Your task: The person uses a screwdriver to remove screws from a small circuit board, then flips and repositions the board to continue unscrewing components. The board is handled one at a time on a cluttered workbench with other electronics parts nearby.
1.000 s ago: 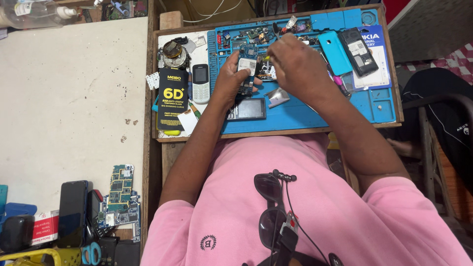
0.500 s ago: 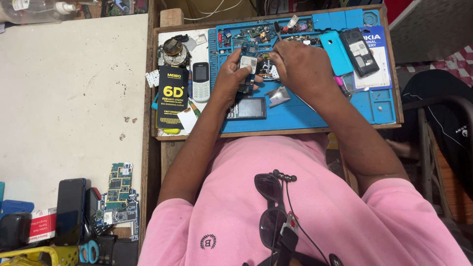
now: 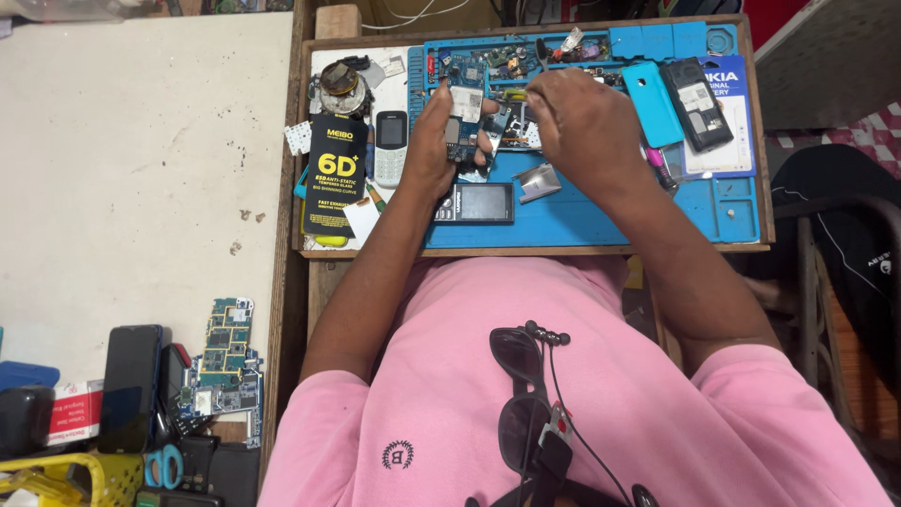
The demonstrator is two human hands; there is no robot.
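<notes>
I am holding a small phone circuit board (image 3: 466, 108) up in my left hand (image 3: 439, 141). The fingers are curled shut around its edges, and the board is standing a little above the blue work mat (image 3: 601, 211). My right hand (image 3: 582, 122) is bending in close beside it. Its fingers are bunched together near the board's right edge, but I cannot tell if they are pinching a tool or a tiny part, because the back of the hand is hiding them.

I think I am in the middle of working on the board itself, picking at something small on it. The next move is asking for a steady left hand and a very gentle touch from the right.

Just below my hands a dark phone screen piece (image 3: 477, 202) is lying flat on the mat. A grey button phone (image 3: 389, 145) is sitting to the left, next to a black box (image 3: 336, 178). A light blue phone cover (image 3: 652, 101) is lying to the right.
</notes>
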